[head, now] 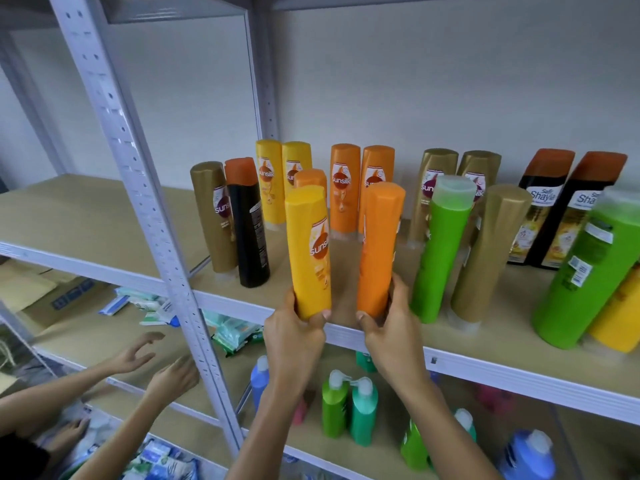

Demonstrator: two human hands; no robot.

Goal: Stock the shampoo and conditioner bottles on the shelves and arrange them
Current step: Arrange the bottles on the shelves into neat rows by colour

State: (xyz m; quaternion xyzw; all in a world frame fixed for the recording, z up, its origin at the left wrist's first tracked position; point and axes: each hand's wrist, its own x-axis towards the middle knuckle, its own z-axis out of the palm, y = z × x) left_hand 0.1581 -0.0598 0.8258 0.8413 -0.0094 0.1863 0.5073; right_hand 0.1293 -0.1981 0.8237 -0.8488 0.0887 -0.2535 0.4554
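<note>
Two bottles are in hand at the front lip of the upper shelf [519, 368], and the account runs from the left. Beyond the perforated upright [145, 188], another person's two hands [156, 365] reach over the lower shelf. The left hand [294, 327] has its grip wrapped round the base of the yellow bottle [310, 251], thumb across the front. Just beside it, the right hand [388, 323] has its grip curled round the base of the orange bottle [379, 247]. Both stand cap-down and nearly upright at the shelf edge.

These look like stiff, glossy plastic, likely slick and moderately heavy if full; a low hold near the base steadies them, though a hold at mid-body would probably resist tipping better.

Behind stand rows of yellow and orange bottles, with a gap between the held pair leading back toward them. Further right, a green bottle [443, 251] and a gold bottle [485, 258] stand near the orange one, so room on that side is tight; a sideways nudge could topple them.
</note>
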